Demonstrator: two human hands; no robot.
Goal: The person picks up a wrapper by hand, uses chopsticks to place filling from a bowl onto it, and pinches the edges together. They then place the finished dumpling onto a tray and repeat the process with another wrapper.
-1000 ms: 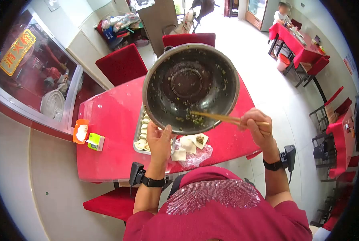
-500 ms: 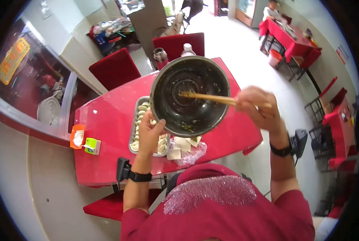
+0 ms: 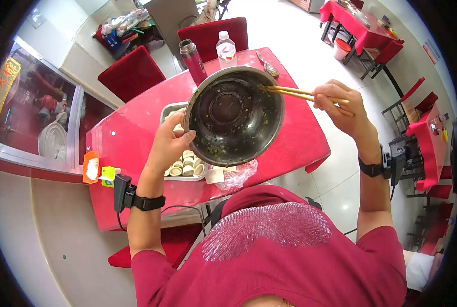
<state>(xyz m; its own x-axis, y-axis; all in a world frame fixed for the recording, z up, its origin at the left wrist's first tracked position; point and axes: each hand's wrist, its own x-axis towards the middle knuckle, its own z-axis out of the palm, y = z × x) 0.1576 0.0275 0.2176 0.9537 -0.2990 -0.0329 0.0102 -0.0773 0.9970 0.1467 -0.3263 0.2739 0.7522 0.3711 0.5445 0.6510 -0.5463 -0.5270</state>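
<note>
My left hand (image 3: 171,140) grips the left rim of a metal bowl (image 3: 228,110), which is tilted so its inside faces me. Bits of green and pale food cling to the bowl's wall. Closed around a pair of chopsticks (image 3: 300,94), my right hand (image 3: 341,108) is right of the bowl, and the chopstick tips meet the bowl's upper right inner wall. Partly covered by the bowl, a metal tray (image 3: 185,178) holds several dumplings (image 3: 188,169). Pale dough wrappers (image 3: 214,176) lie beside the tray on a clear plastic bag (image 3: 238,175).
The red table (image 3: 131,153) bears a dark red flask (image 3: 193,62), a white-capped bottle (image 3: 226,50), a metal utensil (image 3: 268,65), an orange container (image 3: 91,167) and a green box (image 3: 109,175). Red chairs stand around it; a person's white sleeve shows at lower right.
The view has shifted, showing more of the flask and bottle. The chopstick tips have moved from the bowl's middle to its upper right wall, and my right hand has gone up relative to the bowl.
</note>
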